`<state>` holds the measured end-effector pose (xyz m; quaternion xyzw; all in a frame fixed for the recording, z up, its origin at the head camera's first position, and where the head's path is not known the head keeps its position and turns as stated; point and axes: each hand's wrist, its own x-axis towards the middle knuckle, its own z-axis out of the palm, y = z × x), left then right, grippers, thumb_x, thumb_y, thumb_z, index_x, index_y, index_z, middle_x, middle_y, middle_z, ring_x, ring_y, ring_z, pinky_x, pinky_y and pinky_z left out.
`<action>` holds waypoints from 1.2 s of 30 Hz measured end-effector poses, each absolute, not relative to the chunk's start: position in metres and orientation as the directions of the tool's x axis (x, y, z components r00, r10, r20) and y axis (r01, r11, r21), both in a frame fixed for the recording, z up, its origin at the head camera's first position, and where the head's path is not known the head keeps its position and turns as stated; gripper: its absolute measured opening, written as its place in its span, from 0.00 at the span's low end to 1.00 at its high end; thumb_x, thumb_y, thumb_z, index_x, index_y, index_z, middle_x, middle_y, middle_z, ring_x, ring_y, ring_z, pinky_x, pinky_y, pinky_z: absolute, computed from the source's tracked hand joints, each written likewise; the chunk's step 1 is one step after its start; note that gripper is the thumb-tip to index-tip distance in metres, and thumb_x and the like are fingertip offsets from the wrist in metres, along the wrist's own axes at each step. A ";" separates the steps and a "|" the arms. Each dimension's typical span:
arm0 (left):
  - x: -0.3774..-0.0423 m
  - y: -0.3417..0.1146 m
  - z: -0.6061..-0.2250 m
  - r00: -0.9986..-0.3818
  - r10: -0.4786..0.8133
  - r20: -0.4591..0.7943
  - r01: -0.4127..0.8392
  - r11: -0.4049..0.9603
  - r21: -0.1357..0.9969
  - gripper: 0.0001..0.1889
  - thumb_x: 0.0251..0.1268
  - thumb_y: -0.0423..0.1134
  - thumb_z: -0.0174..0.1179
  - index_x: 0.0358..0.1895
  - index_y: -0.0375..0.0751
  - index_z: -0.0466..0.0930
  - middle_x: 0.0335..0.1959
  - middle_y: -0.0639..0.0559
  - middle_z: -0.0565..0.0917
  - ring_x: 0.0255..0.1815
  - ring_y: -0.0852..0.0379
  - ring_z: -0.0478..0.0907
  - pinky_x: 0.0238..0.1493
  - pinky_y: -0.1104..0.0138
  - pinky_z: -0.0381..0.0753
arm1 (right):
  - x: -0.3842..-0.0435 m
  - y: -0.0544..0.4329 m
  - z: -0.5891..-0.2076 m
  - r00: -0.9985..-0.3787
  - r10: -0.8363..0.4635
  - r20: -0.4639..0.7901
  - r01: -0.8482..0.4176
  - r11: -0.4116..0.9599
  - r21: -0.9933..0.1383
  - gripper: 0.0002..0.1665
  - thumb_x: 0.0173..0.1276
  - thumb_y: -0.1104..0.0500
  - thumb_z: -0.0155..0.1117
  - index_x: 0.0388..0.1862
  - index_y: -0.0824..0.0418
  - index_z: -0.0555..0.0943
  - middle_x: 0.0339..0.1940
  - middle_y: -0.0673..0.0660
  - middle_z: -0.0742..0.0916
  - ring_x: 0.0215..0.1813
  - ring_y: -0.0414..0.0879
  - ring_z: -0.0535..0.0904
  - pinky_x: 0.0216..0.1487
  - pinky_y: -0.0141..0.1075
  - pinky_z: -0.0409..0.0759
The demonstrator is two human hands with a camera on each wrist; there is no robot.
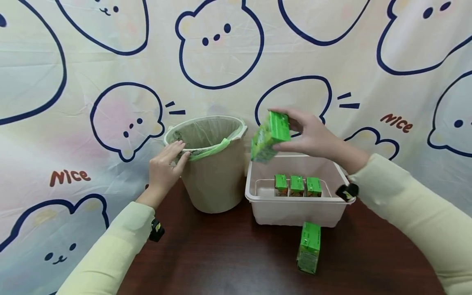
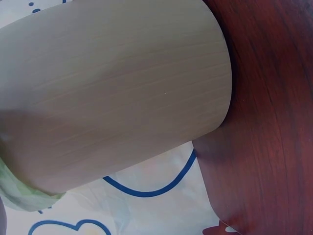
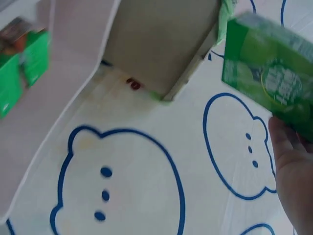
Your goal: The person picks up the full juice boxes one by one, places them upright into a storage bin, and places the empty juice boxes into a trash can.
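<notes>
In the head view my right hand (image 1: 307,133) grips a green printed carton (image 1: 271,135), raised and tilted above the left back part of a white plastic tub (image 1: 295,211). The right wrist view shows the carton's printed side (image 3: 274,68) with the fingers at its lower edge. My left hand (image 1: 166,166) pinches the near left rim of a beige trash bin (image 1: 215,184), which has a clear liner and a light green strip (image 1: 210,151) along its rim. Inside the tub stand three small green-topped cartons (image 1: 296,184).
Another green carton (image 1: 309,248) stands on the dark red-brown table (image 1: 221,254) in front of the tub. The bin stands just left of the tub. A curtain (image 1: 217,98) with cartoon bear outlines hangs behind everything.
</notes>
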<state>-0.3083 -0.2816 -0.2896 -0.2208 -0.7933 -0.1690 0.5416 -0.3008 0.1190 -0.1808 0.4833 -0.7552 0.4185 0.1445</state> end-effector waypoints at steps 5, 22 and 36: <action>-0.308 -0.281 -0.289 -0.316 0.164 0.934 0.528 0.849 0.030 0.17 0.59 0.36 0.68 0.51 0.33 0.84 0.50 0.40 0.84 0.52 0.43 0.81 0.59 0.52 0.74 | -0.317 0.082 -0.172 -0.514 -0.521 0.682 -0.837 0.130 -0.532 0.46 0.55 0.68 0.75 0.72 0.63 0.65 0.61 0.59 0.75 0.57 0.49 0.76 0.59 0.37 0.75; -0.306 -0.282 -0.287 -0.335 0.168 0.927 0.525 0.850 0.035 0.18 0.60 0.37 0.67 0.52 0.33 0.84 0.51 0.40 0.84 0.53 0.43 0.81 0.59 0.51 0.73 | -0.354 -0.021 -0.174 -0.565 -0.467 0.680 -0.824 0.286 -0.488 0.46 0.58 0.57 0.75 0.73 0.63 0.64 0.65 0.59 0.73 0.59 0.46 0.73 0.57 0.31 0.74; -0.305 -0.282 -0.285 -0.346 0.178 0.921 0.524 0.851 0.032 0.18 0.60 0.37 0.68 0.52 0.32 0.84 0.51 0.39 0.83 0.53 0.42 0.81 0.59 0.50 0.73 | -0.372 -0.048 -0.182 -0.688 -0.521 0.506 -0.722 0.419 -0.550 0.46 0.61 0.56 0.73 0.73 0.65 0.61 0.62 0.61 0.74 0.55 0.48 0.73 0.53 0.32 0.76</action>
